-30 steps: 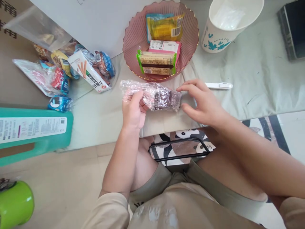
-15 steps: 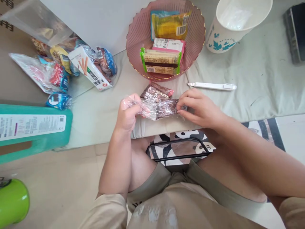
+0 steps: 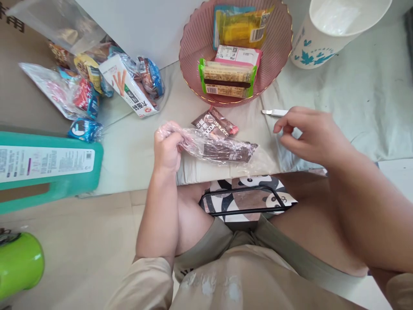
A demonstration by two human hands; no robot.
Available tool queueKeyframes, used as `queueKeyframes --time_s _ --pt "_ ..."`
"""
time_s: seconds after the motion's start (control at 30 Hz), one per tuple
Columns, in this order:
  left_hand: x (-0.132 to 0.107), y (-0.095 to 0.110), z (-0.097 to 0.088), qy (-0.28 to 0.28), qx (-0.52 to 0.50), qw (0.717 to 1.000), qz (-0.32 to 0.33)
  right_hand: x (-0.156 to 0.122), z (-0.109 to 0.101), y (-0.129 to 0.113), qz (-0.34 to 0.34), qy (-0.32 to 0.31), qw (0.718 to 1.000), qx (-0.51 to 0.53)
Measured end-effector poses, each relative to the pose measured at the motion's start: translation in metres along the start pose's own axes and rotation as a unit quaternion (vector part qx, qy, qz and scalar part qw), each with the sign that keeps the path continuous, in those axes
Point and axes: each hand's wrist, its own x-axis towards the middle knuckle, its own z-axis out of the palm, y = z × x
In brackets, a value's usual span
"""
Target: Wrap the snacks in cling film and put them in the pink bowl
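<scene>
My left hand (image 3: 168, 146) is closed in a fist on the gathered end of a clear plastic wrapper (image 3: 193, 144). A dark brown snack packet (image 3: 229, 150) lies inside that wrapper, near the table's front edge. Just behind it is a brown cocoa snack packet (image 3: 214, 122), partly covered by the plastic. My right hand (image 3: 306, 133) is off to the right, apart from the wrapper, with its fingers curled loosely and a gap before the thumb. It hides most of a white utility knife (image 3: 274, 113); only the blade end shows.
A pink ribbed bowl (image 3: 190, 56) with several wrapped snacks stands behind the packets. To its right is a white paper cup (image 3: 318, 47) with plastic inside. On the left are a snack box (image 3: 127, 86), bagged snacks (image 3: 87, 82) and a teal container (image 3: 97, 172).
My right hand has let go of the wrapped packet and moved right, over the knife. The wrapper's right end now lies loose and spread, while my left hand keeps its hold.
</scene>
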Motion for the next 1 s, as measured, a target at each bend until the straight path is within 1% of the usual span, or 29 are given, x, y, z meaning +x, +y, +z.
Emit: queueKeyframes --time_s 0.07,0.13,0.17,0.2,0.3,0.37,0.43,0.5,0.6,0.67,0.77,0.9,1.0 --pt "0.0 -0.001 0.003 0.006 -0.004 1.0 -0.012 -0.001 0.005 -0.008 -0.012 0.034 0.999 0.015" --pt "-0.001 -0.002 0.006 -0.003 -0.007 1.0 -0.027 -0.003 0.016 -0.02 -0.049 0.025 0.997 0.051" --pt "-0.001 -0.003 0.007 -0.019 -0.009 0.999 -0.032 -0.004 0.023 -0.026 -0.067 0.007 0.996 0.066" --pt "-0.001 -0.004 0.008 -0.041 -0.013 0.998 -0.034 -0.005 0.031 -0.031 -0.062 -0.013 0.996 0.067" --pt "0.0 -0.006 0.009 -0.122 -0.014 0.992 -0.027 -0.005 0.053 -0.04 -0.018 -0.049 0.997 0.053" --pt "0.001 -0.005 0.008 -0.157 -0.005 0.988 -0.008 -0.002 0.062 -0.041 -0.003 -0.075 0.996 0.047" --pt "0.001 -0.004 0.009 -0.168 0.003 0.986 0.021 0.002 0.066 -0.039 0.003 -0.099 0.994 0.046" --pt "0.0 -0.004 0.009 -0.168 0.012 0.985 0.047 0.007 0.066 -0.038 0.002 -0.118 0.992 0.049" --pt "0.0 -0.005 0.01 -0.174 0.043 0.983 0.044 0.014 0.065 -0.038 -0.014 -0.144 0.988 0.062" --pt "-0.001 -0.006 0.011 -0.169 0.069 0.983 0.023 0.018 0.063 -0.038 -0.02 -0.163 0.984 0.071" --pt "-0.001 -0.007 0.012 -0.136 0.091 0.986 0.012 0.021 0.056 -0.036 -0.009 -0.169 0.981 0.092" --pt "0.001 -0.012 0.012 -0.06 0.093 0.992 0.061 0.02 0.039 -0.026 0.011 -0.133 0.986 0.096" --pt "0.003 -0.017 0.008 -0.013 0.108 0.988 0.107 0.018 0.026 -0.017 0.028 -0.125 0.989 0.078"
